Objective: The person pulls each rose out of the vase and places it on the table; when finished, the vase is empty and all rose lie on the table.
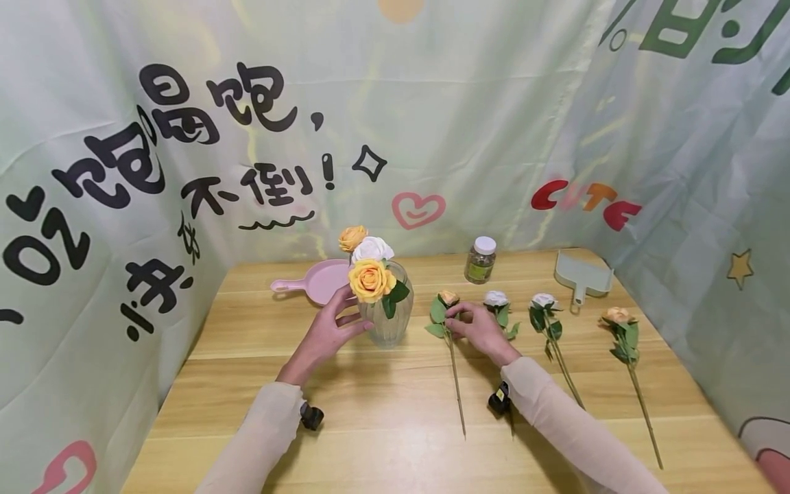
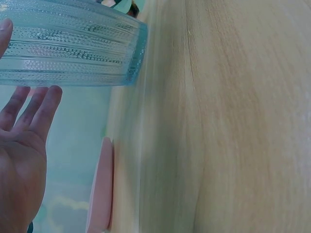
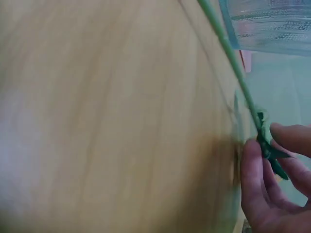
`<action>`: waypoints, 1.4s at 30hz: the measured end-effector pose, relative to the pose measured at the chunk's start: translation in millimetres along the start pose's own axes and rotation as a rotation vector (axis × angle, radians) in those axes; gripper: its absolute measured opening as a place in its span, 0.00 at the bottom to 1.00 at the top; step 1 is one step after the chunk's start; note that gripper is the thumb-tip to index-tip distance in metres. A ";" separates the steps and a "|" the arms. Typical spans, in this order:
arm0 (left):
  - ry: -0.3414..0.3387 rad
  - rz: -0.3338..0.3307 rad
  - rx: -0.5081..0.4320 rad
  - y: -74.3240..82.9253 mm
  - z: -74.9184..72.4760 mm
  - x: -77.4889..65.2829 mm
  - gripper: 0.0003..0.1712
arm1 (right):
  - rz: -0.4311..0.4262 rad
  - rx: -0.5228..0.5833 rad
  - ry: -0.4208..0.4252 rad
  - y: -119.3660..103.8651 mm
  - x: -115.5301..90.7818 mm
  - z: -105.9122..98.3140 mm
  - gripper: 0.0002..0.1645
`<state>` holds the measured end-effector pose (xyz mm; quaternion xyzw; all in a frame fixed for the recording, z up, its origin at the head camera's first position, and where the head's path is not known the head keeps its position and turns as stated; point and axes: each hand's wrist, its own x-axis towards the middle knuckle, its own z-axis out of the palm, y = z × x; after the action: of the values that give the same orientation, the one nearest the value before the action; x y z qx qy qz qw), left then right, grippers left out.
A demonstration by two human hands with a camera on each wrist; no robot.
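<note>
Orange rose [image 1: 448,298], just right of the vase [image 1: 393,322], is pinched by the right hand [image 1: 480,329]; the left hand [image 1: 329,329] spreads loosely at the vase's left side, contact unclear. Pickup seems underway, next needing a lift off the desk [image 1: 370,439].

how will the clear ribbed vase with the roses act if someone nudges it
The clear ribbed vase may tip before it slides: it narrows toward its base, and the roses crowd its top. Its ribs and bumpy texture, plain in the left wrist view, should probably help grip. The see-through walls look like glass, so a fall could break it.
</note>
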<state>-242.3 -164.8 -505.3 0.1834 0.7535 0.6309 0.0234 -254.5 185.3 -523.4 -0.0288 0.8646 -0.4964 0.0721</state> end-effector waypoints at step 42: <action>0.092 0.190 -0.052 38.7 4.7 12.5 0.31 | -0.371 0.148 -0.217 -87.1 -2.9 18.4 0.57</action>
<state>-243.2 -151.2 -466.7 0.2243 0.7163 0.6573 -0.0667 -250.7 125.9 -457.2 -0.2350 0.7929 -0.5574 0.0741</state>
